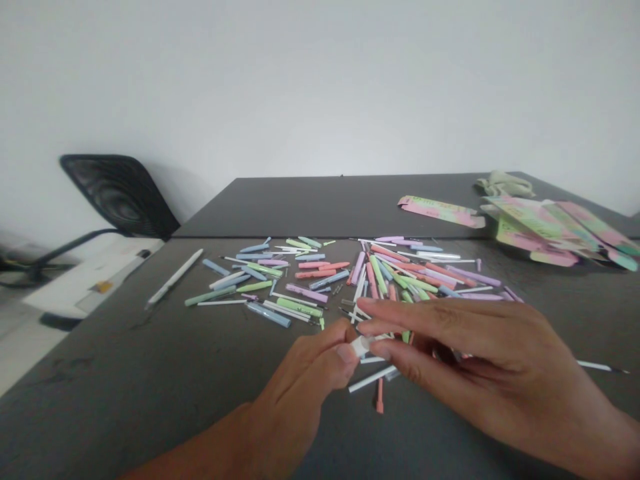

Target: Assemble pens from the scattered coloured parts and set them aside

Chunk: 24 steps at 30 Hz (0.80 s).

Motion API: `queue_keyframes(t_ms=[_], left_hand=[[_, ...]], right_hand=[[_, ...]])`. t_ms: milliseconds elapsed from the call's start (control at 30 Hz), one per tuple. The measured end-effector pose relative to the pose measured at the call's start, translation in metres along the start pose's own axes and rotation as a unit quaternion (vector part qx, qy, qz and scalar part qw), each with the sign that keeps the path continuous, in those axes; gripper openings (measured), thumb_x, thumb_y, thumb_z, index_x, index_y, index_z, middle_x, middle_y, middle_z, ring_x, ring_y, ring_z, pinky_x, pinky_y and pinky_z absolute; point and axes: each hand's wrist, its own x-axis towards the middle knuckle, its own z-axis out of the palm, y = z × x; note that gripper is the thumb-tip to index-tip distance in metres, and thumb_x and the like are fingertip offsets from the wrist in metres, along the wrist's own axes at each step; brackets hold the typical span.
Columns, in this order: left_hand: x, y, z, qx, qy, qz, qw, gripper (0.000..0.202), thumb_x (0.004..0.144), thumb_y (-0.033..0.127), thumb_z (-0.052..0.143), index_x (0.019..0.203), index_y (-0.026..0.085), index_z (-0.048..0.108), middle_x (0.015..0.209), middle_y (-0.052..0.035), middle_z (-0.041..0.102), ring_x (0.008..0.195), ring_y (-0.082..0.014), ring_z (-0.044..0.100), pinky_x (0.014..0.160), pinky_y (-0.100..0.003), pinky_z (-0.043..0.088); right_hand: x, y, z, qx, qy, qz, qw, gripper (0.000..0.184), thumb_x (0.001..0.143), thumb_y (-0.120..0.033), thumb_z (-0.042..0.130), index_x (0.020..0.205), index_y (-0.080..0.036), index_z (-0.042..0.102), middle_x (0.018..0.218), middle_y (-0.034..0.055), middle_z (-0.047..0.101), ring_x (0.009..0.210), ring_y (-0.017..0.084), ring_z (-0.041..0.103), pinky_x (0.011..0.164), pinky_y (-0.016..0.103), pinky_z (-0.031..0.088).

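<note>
Steadiness serves us here: our left hand pinches the white piece at the frame's lower centre; whether fingers of our right hand clamp it too, we cannot tell.

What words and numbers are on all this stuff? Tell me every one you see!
None can be read for sure.
Lone pastel box: printing, too blurred to read.
Heap of pastel boxes: printing, too blurred to read.
Green pen barrel: small dark marks, too tiny to read.
</note>
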Motion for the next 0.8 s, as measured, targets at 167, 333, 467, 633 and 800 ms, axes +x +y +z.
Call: queue_keyframes(t_ms=[167, 333, 467, 633, 800], left_hand=[[-0.002, 0.001, 0.001, -0.032, 0.011, 0.009, 0.999, 0.042, 0.112, 0.049, 0.043, 0.079, 0.022, 0.047, 0.070, 0.0046, 0.037, 0.064, -0.0156, 0.030, 0.066, -0.032, 0.029], [-0.002, 0.006, 0.003, -0.051, 0.016, -0.008, 0.999, 0.044, 0.110, 0.054, 0.044, 0.080, 0.023, 0.047, 0.068, 0.0052, 0.039, 0.062, -0.0154, 0.030, 0.064, -0.033, 0.028], [0.005, 0.015, 0.001, -0.062, 0.069, 0.012, 0.996, 0.045, 0.108, 0.052, 0.047, 0.074, 0.023, 0.046, 0.063, 0.0053, 0.041, 0.059, -0.0148, 0.033, 0.062, -0.034, 0.029], [0.023, 0.027, -0.018, -0.094, 0.221, 0.085, 0.967, 0.035, 0.109, 0.043, 0.052, 0.082, 0.022, 0.057, 0.062, 0.0043, 0.054, 0.058, -0.0148, 0.047, 0.062, -0.031, 0.039], [0.038, 0.027, -0.036, -0.085, 0.290, 0.138, 0.943, 0.030, 0.108, 0.044, 0.058, 0.088, 0.022, 0.062, 0.070, 0.0008, 0.067, 0.069, -0.0171, 0.062, 0.075, -0.031, 0.050]], right_hand=[[0.003, -0.003, 0.001, -0.002, 0.004, -0.027, 1.000, 0.042, 0.102, -0.020, 0.071, 0.141, -0.033, 0.073, 0.097, -0.0013, 0.088, 0.067, 0.013, 0.077, 0.058, 0.024, 0.058], [-0.001, 0.000, 0.003, 0.022, 0.057, 0.000, 0.998, 0.061, 0.097, -0.024, 0.079, 0.149, -0.051, 0.063, 0.114, -0.0063, 0.086, 0.061, 0.013, 0.075, 0.058, 0.026, 0.060], [-0.002, 0.010, 0.006, 0.012, 0.152, 0.105, 0.983, 0.041, 0.099, -0.035, 0.077, 0.139, -0.044, 0.074, 0.106, -0.0015, 0.087, 0.052, 0.014, 0.069, 0.052, 0.031, 0.056], [0.003, 0.035, 0.021, -0.065, 0.045, 0.130, 0.988, 0.024, 0.104, -0.039, 0.069, 0.119, -0.027, 0.083, 0.094, 0.0039, 0.084, 0.067, 0.017, 0.071, 0.060, 0.032, 0.055], [0.002, 0.046, 0.041, -0.119, -0.105, 0.072, 0.985, 0.022, 0.100, -0.036, 0.074, 0.118, -0.027, 0.083, 0.114, 0.0080, 0.078, 0.099, 0.024, 0.074, 0.078, 0.035, 0.059]])
